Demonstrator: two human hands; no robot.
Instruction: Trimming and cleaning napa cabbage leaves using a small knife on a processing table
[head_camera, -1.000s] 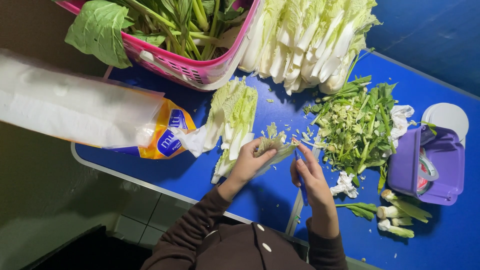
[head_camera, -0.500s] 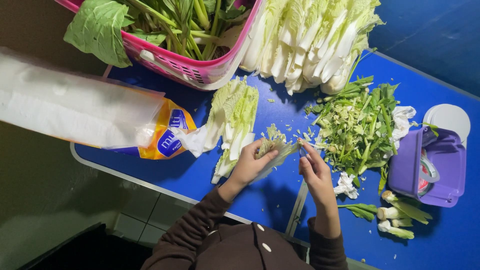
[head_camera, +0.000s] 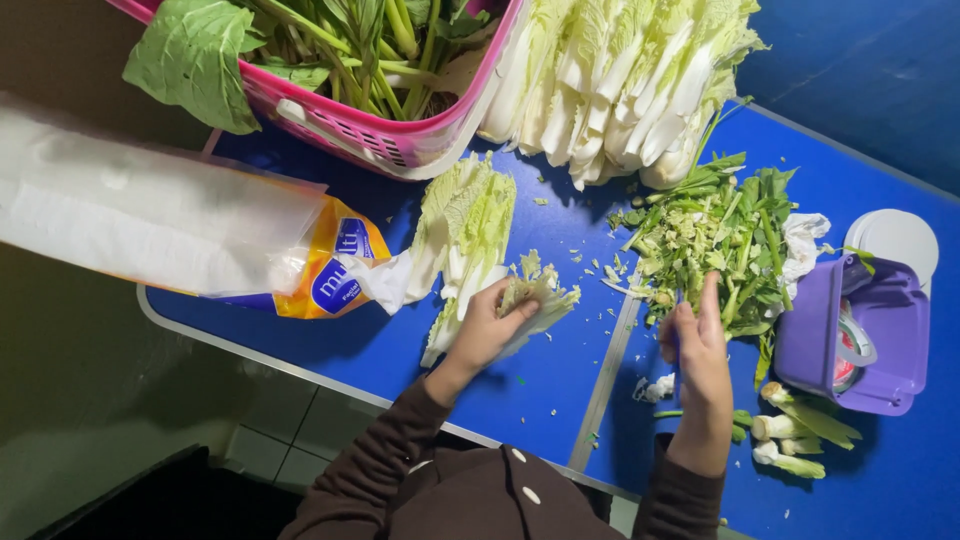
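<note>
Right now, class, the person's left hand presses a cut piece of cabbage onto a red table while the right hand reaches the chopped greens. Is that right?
Not quite. The head view shows the table is blue, not red. The left hand does press a cut piece of cabbage onto it, while the right hand reaches the chopped greens.

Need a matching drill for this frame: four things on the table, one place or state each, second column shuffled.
Things:
1. pink basket
2. purple container
3. cut cabbage piece
4. chopped greens pile

Places or states:
A. gripped in the left hand
B. far right of the table, lying open
C. top left, filled with leafy stalks
D. just above the right hand

Pairs: 1-C, 2-B, 3-A, 4-D
</note>
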